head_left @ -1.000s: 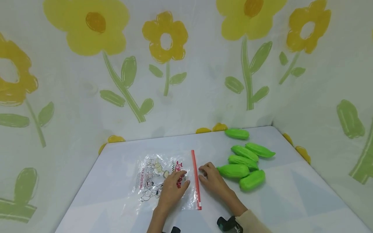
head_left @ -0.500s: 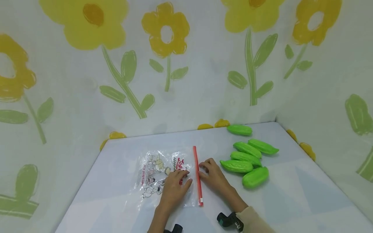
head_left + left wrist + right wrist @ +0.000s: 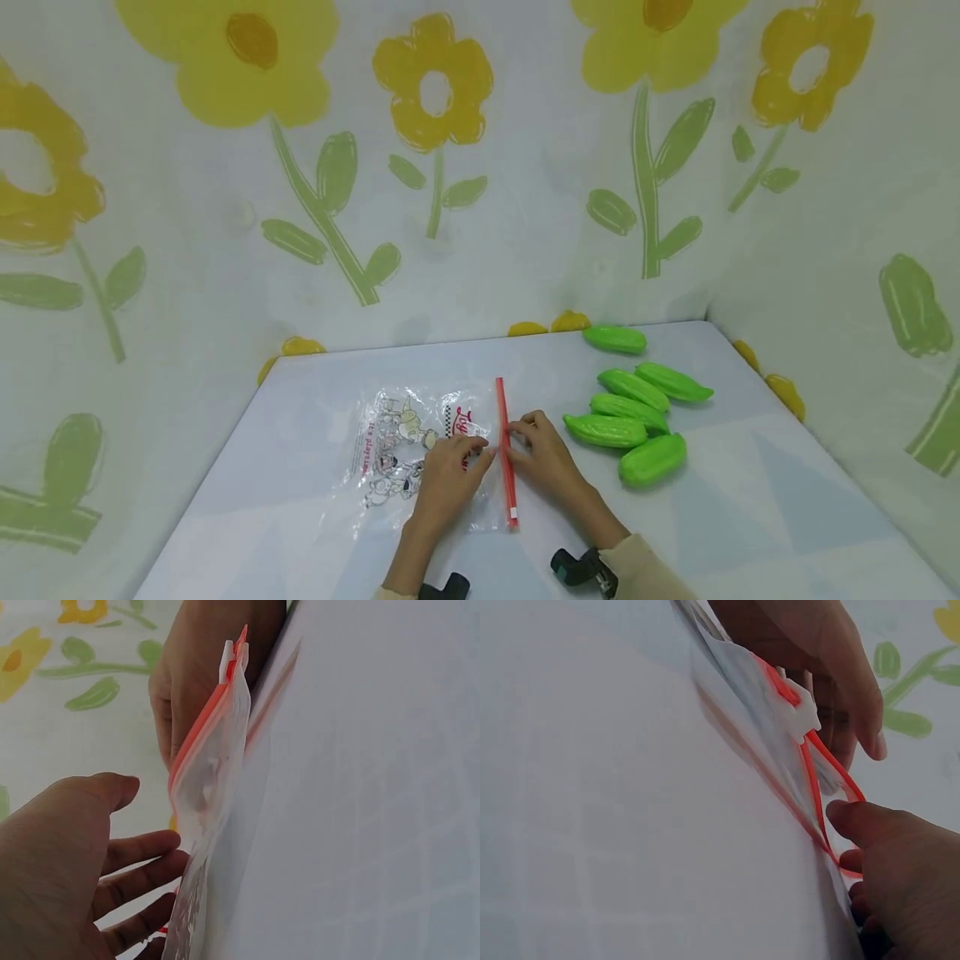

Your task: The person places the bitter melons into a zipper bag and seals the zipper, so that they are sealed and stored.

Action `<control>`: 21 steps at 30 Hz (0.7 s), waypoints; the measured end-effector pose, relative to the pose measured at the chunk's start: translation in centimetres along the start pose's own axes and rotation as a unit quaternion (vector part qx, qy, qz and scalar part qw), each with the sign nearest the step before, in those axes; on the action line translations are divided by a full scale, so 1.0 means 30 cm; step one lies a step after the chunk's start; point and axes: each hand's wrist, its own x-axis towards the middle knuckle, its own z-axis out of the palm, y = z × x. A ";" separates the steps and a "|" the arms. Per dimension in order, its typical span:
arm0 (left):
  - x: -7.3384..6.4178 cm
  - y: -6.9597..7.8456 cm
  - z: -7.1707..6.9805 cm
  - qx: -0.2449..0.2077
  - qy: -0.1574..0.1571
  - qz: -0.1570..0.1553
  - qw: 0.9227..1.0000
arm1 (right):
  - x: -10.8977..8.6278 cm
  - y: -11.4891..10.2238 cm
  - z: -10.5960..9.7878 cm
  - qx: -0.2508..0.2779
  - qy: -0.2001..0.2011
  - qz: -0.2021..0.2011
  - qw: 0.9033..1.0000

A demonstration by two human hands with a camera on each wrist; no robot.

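The clear bag [image 3: 397, 462] lay on the table [image 3: 255, 467], its print partly hidden by the left hand [image 3: 447, 479], whose spread fingers touched the plastic; the right hand [image 3: 549, 457] met the red zip strip [image 3: 502, 400], though whether it pinched could not be told; rightward, six green vegetables [image 3: 652, 460], some overlapping.

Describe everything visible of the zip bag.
The zip bag is clear, shiny, plastic-looking film printed with cartoon figures and red lettering. It lies fairly flat on the table, mouth toward the person's right. A red zip strip edges that side, its lips parted beside a white slider at the near end. The left hand touches the film; the right hand touches the strip, its grip unclear.
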 end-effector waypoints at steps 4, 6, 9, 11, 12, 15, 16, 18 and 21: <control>0.014 0.006 0.001 -0.010 -0.002 -0.008 1.000 | 0.000 0.000 0.006 -0.015 0.003 -0.004 1.000; 0.019 0.010 0.002 -0.012 -0.008 -0.017 1.000 | 0.000 -0.002 0.011 -0.021 0.002 0.000 1.000; 0.032 0.014 0.011 -0.010 -0.012 -0.034 0.999 | 0.001 0.002 0.023 -0.028 -0.004 0.004 1.000; 0.043 0.019 0.016 -0.002 -0.007 -0.040 0.999 | 0.004 0.004 0.033 -0.035 -0.006 0.004 0.999; 0.048 0.021 0.018 0.005 -0.003 -0.039 0.999 | 0.004 0.003 0.037 -0.037 -0.006 0.001 0.999; 0.065 0.026 0.030 0.028 0.005 -0.038 0.999 | 0.002 0.002 0.041 -0.054 -0.001 -0.009 0.999; 0.070 0.028 0.034 0.033 0.007 -0.036 0.999 | 0.001 0.003 0.041 -0.059 0.002 -0.014 0.998; 0.082 0.029 0.044 0.043 0.010 -0.030 0.999 | -0.003 0.001 0.034 -0.069 0.009 -0.024 0.997; 0.096 0.035 0.050 0.037 0.015 -0.026 0.999 | -0.004 0.001 0.018 -0.079 0.019 -0.033 0.996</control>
